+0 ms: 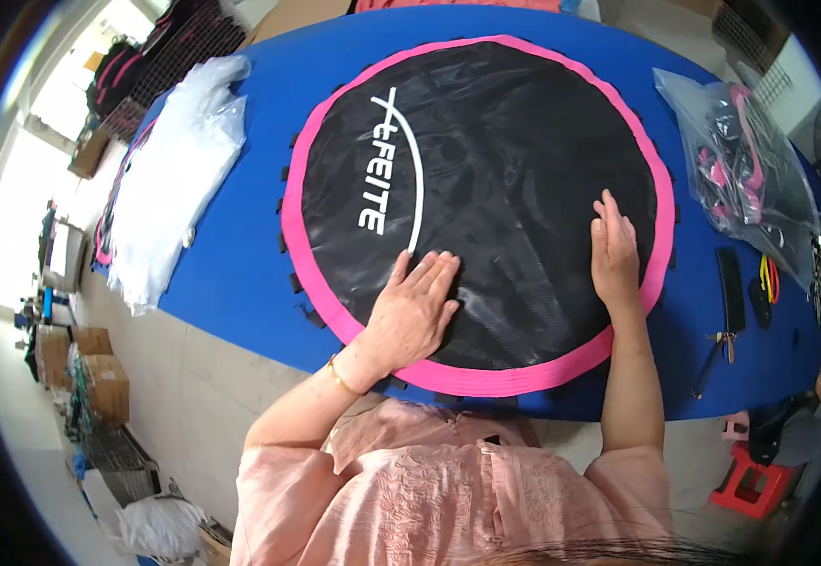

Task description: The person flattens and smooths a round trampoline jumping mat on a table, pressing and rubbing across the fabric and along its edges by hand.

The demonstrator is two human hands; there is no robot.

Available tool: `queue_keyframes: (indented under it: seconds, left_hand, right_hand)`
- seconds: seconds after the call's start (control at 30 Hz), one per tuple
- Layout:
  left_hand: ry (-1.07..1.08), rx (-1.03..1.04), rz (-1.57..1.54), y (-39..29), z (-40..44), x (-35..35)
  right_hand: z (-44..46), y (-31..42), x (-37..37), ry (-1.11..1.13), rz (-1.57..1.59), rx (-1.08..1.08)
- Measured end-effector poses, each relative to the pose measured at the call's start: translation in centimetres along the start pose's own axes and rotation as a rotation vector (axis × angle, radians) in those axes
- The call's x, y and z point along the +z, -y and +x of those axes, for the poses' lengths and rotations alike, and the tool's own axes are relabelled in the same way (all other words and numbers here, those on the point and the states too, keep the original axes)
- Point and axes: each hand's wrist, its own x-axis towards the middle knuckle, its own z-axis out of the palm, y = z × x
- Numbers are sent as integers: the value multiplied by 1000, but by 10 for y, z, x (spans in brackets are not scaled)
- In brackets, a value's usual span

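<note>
A round black trampoline mat (514, 189) with a pink border and white lettering lies spread on a blue table. Small black tabs stick out around its rim. My left hand (417, 307) rests flat on the mat's lower left part, just below the white curved line, fingers stretched out. Over the right side of the mat is my right hand (615, 250), seen edge-on with its fingers extended, near the pink border. Neither hand grips anything. Whether the right hand touches the mat is hard to make out.
Clear plastic bags (184, 179) lie on the table's left. To the right sits a plastic bag (745, 160) with pink and black pieces. Below it are a black strip (730, 288), keys and yellow-red bands (769, 278). A red stool (753, 483) and cardboard boxes (104, 387) stand on the floor.
</note>
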Motion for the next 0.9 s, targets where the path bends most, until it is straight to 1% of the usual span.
queue_keyframes:
  seconds: [0.13,0.23,0.33,0.43,0.53,0.67,0.73,0.77,0.83,0.9]
  left_hand:
    - [79,-61,13,5,-11,-7]
    - [69,-33,25,11,3,-1]
    - [30,-1,25,21,33,9]
    - [-64,47,101,42,73,24]
    - [-45,-60,78,62,114,36]
    - [-14,-82,81,67,150,40]
    - [-52,5,92,52,153,48]
    - [-29,64,103,43,151,54]
    - [-7,152,10,4,141,44]
    - [1,253,-58,-21,132,47]
  right_hand:
    - [2,6,-1,-1,-6,41]
    - [3,7,1,-10,8,39]
    - [3,10,3,-49,-24,1]
    - [3,9,3,-55,12,4]
    - [3,8,2,-55,42,8]
    - [2,11,0,-58,29,5]
    - [2,11,0,-51,27,10]
    - [1,12,0,-38,40,34]
    - [2,13,0,-35,43,49]
    - [3,12,0,-31,49,54]
